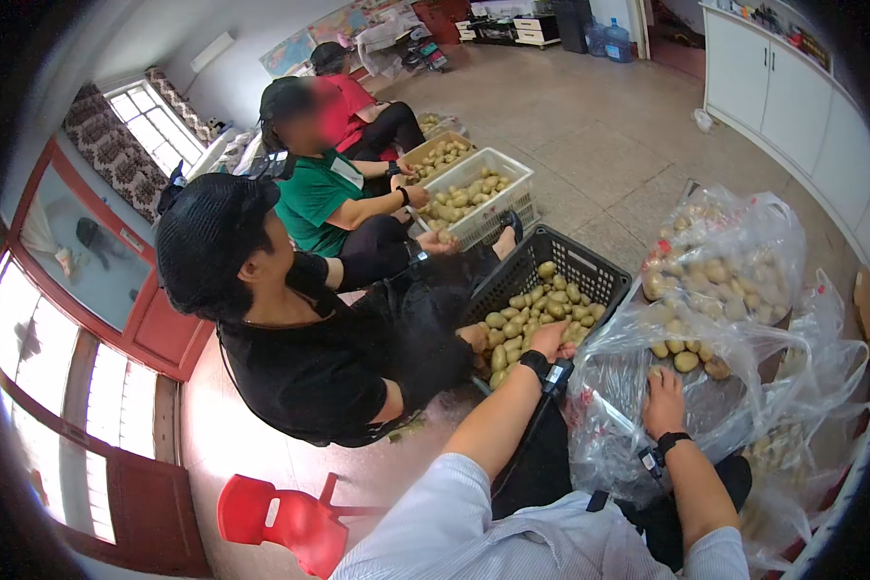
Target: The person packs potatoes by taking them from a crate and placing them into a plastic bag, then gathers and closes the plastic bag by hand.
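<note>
My left hand point(551, 341) is at the near right side of a black crate point(604, 266) filled with potatoes point(517, 324). Its fingers curl down among them, and whatever they hold is hidden. On my right, my right hand point(662, 401) reaches into an open clear plastic bag point(614, 377), its fingertips close to several potatoes point(684, 360) lying there. The fingers point away from me and are bent; nothing can be made out between them. Both wrists wear black bands with small devices.
A co-worker in black point(300, 358) sits to my left, one hand in the black crate. Beyond are co-workers in green point(309, 198) and red point(343, 101), a white crate point(512, 174), a red chair point(300, 527), another potato bag point(735, 242) and white cabinets point(793, 97).
</note>
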Demonstrator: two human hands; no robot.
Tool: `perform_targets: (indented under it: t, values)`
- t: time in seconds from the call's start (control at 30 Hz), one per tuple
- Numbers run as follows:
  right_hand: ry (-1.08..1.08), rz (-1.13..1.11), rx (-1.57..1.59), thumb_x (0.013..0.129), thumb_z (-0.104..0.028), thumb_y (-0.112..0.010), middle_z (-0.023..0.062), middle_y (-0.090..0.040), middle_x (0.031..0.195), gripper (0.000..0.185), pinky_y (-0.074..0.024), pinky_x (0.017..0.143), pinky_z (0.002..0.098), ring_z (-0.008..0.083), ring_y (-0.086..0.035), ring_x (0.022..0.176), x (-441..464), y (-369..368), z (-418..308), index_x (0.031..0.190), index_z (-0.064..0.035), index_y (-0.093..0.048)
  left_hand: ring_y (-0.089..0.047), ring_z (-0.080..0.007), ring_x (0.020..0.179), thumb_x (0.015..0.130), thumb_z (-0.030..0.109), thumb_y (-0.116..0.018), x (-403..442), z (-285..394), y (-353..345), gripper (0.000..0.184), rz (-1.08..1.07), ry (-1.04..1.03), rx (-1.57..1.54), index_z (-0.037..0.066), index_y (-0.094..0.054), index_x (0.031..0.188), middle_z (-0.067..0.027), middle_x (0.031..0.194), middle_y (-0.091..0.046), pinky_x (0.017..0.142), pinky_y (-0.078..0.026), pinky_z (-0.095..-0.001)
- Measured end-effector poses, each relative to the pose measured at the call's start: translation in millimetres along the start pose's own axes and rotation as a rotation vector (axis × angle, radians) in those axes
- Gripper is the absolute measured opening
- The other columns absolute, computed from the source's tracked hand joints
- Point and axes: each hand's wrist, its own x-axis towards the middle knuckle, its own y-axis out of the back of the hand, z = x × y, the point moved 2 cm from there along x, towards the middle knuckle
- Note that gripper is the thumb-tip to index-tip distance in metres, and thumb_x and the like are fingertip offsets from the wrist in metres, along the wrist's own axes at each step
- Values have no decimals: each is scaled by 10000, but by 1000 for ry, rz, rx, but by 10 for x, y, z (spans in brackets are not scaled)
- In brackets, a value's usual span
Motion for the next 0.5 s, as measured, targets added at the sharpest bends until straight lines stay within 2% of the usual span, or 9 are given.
perform_targets:
  t: [0.1, 0.23, 0.3, 0.37, 0.43, 0.5]
  values:
    - [49, 54, -40, 714, -20, -644, 164, -475, 1269, 445, -404, 983, 451, 390, -455, 1147, 18, -64, 28, 1149, -46, -550, -618, -275, 650, 920, 259, -523, 72, -37, 57, 306, 8, -25, -33, 65, -487, 1154, -169, 899, -577, 510, -552, -346]
    - [46, 45, -57, 711, -32, -655, 170, -469, 1285, 479, -400, 993, 451, 394, -457, 1151, -4, -73, 32, 1177, -51, -547, -620, -329, 687, 916, 226, -526, 87, -50, 73, 305, 124, 2, -76, 46, -525, 1162, -191, 941, -572, 490, -537, -409]
    - [13, 16, -54, 724, -74, -670, 120, -437, 1351, 488, -441, 959, 463, 373, -434, 1206, -24, -50, 27, 1201, -109, -573, -623, -312, 688, 869, 203, -610, 145, -81, 107, 256, 147, -124, -150, 15, -582, 1040, -207, 879, -602, 514, -519, -413]
    - [22, 22, -51, 721, -73, -675, 119, -429, 1362, 500, -442, 957, 462, 380, -446, 1190, -46, -51, 50, 1208, -112, -571, -617, -308, 675, 814, 192, -669, 229, -81, 211, 224, 98, -269, 235, 14, -604, 935, -195, 825, -611, 533, -504, -412]
    - [31, 28, -49, 718, -72, -680, 119, -420, 1373, 512, -444, 955, 462, 386, -458, 1175, -61, 17, 16, 1215, -115, -569, -611, -304, 662, 759, 181, -727, 237, -33, 288, 207, 131, -540, 1054, 14, -626, 829, -184, 772, -620, 552, -488, -411]
    - [0, -40, -43, 737, -54, -663, 177, -409, 1372, 528, -433, 953, 461, 401, -500, 1105, -92, 104, -25, 1246, -88, -527, -605, -300, 649, 704, 170, -785, 215, -28, 282, 208, 181, -637, 1352, 14, -649, 724, -172, 718, -628, 571, -473, -410]
